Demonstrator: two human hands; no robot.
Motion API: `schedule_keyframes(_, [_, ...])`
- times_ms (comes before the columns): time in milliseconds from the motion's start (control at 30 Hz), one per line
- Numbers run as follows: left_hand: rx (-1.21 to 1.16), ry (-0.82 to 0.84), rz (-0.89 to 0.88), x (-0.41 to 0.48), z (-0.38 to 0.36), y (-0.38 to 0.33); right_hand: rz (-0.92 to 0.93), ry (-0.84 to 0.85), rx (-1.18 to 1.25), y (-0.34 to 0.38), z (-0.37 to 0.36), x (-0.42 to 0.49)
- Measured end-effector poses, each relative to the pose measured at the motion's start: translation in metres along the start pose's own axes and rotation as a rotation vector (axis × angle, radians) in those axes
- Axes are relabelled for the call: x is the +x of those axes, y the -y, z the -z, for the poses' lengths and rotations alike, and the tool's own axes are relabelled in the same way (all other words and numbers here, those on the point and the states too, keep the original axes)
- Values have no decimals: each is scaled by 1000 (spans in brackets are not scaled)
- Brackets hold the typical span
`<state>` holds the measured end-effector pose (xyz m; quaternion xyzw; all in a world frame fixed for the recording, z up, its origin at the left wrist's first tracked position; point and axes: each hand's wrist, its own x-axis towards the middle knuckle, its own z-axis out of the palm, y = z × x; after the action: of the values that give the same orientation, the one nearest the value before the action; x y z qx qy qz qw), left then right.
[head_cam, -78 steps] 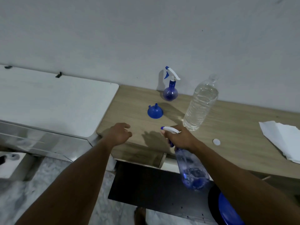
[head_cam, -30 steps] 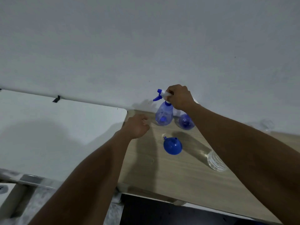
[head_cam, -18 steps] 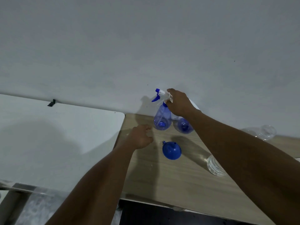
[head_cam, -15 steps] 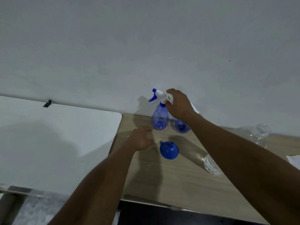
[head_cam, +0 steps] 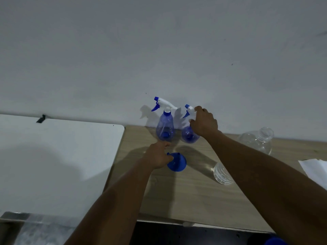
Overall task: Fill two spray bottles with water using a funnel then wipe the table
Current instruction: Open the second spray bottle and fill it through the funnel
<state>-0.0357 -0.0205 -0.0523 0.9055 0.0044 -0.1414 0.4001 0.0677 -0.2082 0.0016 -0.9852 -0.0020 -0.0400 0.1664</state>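
Note:
Two clear-blue spray bottles stand side by side against the wall at the back of the wooden table [head_cam: 194, 195]. The left spray bottle [head_cam: 165, 129] stands free, its white-and-blue head pointing left. My right hand [head_cam: 203, 123] is closed over the head of the right spray bottle [head_cam: 189, 137]. A blue funnel [head_cam: 177, 163] lies in front of them, and my left hand [head_cam: 157, 156] curls around its left rim, thumb on the edge. A clear, uncapped water bottle [head_cam: 260, 141] lies behind my right forearm, which hides its middle.
A white table [head_cam: 58, 156] adjoins the wooden one on the left. A white cloth [head_cam: 315, 167] lies at the right edge. The wall stands directly behind the bottles. Below the table's front edge are a dark surface and something blue.
My right hand set the carried spray bottle down by the wall, let it go and moved onto the other bottle's head. My left hand slid right to the funnel.

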Motion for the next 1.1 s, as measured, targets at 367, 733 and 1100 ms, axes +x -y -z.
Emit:
schedule_keyframes(367, [-5,-67,-27,-16,0,-12,73,-47,50,11,21,-22])
schedule_keyframes(733, [-134,-210,-150,-32,1,-36,370,46,124,43,75,-65])
schedule_keyframes(1100, [-74,-189,-53,-82,-11,12,473,268,214,52,37,-132])
